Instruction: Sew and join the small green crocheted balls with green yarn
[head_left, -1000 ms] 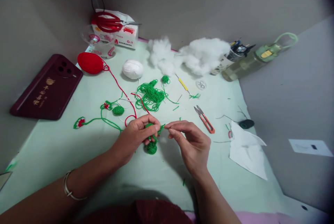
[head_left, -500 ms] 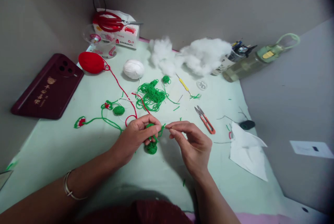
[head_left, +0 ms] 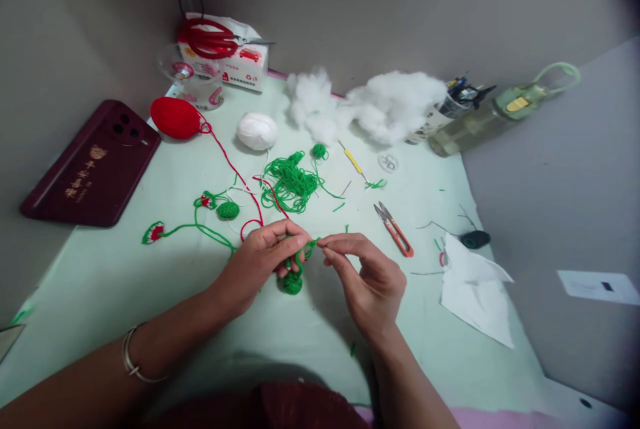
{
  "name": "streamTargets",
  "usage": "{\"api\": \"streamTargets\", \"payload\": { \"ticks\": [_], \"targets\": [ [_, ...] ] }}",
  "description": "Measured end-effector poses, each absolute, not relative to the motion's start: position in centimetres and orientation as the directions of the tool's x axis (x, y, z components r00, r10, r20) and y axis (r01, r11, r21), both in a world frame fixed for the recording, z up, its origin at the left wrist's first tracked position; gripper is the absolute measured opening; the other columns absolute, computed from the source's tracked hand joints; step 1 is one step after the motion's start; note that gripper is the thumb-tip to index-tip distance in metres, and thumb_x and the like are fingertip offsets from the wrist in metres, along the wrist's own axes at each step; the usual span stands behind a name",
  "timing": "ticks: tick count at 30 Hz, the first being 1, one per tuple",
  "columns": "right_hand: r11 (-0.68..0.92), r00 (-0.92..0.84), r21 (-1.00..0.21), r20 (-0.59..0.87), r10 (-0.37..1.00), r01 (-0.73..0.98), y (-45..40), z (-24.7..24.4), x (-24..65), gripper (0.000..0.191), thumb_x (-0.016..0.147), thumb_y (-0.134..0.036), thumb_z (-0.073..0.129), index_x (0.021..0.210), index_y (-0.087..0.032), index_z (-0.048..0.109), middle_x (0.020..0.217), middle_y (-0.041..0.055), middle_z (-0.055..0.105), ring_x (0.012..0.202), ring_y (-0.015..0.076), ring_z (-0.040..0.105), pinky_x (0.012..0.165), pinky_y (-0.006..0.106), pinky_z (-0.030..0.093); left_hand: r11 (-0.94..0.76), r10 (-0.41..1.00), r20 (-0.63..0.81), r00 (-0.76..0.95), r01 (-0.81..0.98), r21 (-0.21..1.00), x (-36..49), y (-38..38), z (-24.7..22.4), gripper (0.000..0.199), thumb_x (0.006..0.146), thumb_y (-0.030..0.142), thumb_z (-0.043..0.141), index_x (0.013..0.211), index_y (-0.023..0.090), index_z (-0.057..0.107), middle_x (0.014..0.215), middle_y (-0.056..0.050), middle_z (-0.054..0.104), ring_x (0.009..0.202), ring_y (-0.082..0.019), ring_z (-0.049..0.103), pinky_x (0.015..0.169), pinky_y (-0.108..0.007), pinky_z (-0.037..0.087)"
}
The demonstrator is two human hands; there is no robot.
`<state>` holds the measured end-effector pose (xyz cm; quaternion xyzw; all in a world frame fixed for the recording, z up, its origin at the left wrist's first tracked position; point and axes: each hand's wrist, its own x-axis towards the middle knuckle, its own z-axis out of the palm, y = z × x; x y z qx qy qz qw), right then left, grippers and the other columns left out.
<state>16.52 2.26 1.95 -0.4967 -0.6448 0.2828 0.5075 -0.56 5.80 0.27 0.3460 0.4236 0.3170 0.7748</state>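
My left hand is closed, with thumb and forefinger pinching green yarn. A small green crocheted ball hangs just below its fingers, joined to a green strand. Facing it, my right hand is pinched shut at the end of that green yarn; any thin tool between its fingertips is too small to see. To the left lie a green crocheted oval and green cords ending in a red, white and green crocheted piece. Red yarn runs up behind my left hand.
Behind the hands are loose green yarn, a white yarn ball, a red yarn ball, fibre stuffing and a yellow-handled crochet hook. Thread snips and tissue lie right; a phone stands left.
Both hands stay almost in place. The green yarn between the fingertips has shifted slightly, and the small green ball hangs a touch further right.
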Motion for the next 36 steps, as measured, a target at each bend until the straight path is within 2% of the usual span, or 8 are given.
{"api": "streamTargets", "payload": {
  "ticks": [5, 11, 25, 31, 36],
  "targets": [
    [0.452, -0.031, -0.779, 0.488, 0.872, 0.436, 2.15, 1.83, 16.41, 0.027, 0.084, 0.005, 0.064, 0.093, -0.020, 0.069, 0.087, 0.0047, 0.074, 0.082, 0.0165, 0.071, 0.072, 0.029, 0.058, 0.573, 0.778, -0.444, 0.445, -0.215, 0.791, -0.65, 5.79, 0.39, 0.021, 0.089, 0.038, 0.067, 0.084, 0.018, 0.062, 0.067, 0.004, 0.058, 0.057, -0.006, 0.053, 0.051, -0.017, 0.036],
    [0.491, -0.057, -0.709, 0.540, 0.839, 0.507, 1.99, 1.37, 16.48, 0.027, 0.085, 0.004, 0.062, 0.096, -0.020, 0.068, 0.089, 0.0062, 0.074, 0.082, 0.0170, 0.071, 0.070, 0.030, 0.058, 0.586, 0.770, -0.453, 0.449, -0.218, 0.780, -0.66, 5.69, 0.30, 0.020, 0.089, 0.039, 0.067, 0.089, 0.019, 0.062, 0.067, 0.005, 0.059, 0.058, -0.006, 0.054, 0.051, -0.017, 0.037],
    [0.438, -0.010, -0.741, 0.504, 0.864, 0.509, 2.01, 1.42, 16.00, 0.024, 0.084, 0.001, 0.066, 0.093, -0.021, 0.069, 0.087, 0.0037, 0.069, 0.080, 0.0151, 0.067, 0.071, 0.029, 0.055, 0.685, 0.697, -0.455, 0.555, -0.327, 0.651, -0.22, 5.39, 0.45, 0.023, 0.085, 0.036, 0.072, 0.091, 0.019, 0.059, 0.067, 0.004, 0.059, 0.057, -0.006, 0.049, 0.052, -0.017, 0.034],
    [0.445, -0.027, -0.739, 0.502, 0.864, 0.507, 2.11, 1.93, 16.06, 0.020, 0.087, -0.002, 0.064, 0.095, -0.021, 0.066, 0.086, 0.0048, 0.070, 0.080, 0.0178, 0.066, 0.071, 0.032, 0.054, 0.646, 0.739, -0.457, 0.496, -0.326, 0.691, -0.37, 5.76, 0.67, 0.023, 0.082, 0.034, 0.075, 0.083, 0.018, 0.059, 0.065, 0.004, 0.060, 0.058, -0.007, 0.047, 0.054, -0.019, 0.034],
    [0.367, 0.072, -0.766, 0.471, 0.879, 0.527, 2.08, 1.75, 15.69, 0.016, 0.089, -0.006, 0.065, 0.083, -0.020, 0.062, 0.075, 0.0006, 0.064, 0.069, 0.0136, 0.060, 0.065, 0.029, 0.049, 0.630, 0.757, -0.466, 0.458, -0.323, 0.707, -0.33, 5.59, 0.65, 0.023, 0.080, 0.034, 0.077, 0.082, 0.018, 0.060, 0.066, 0.004, 0.060, 0.059, -0.008, 0.047, 0.056, -0.021, 0.034]
  ]
}}
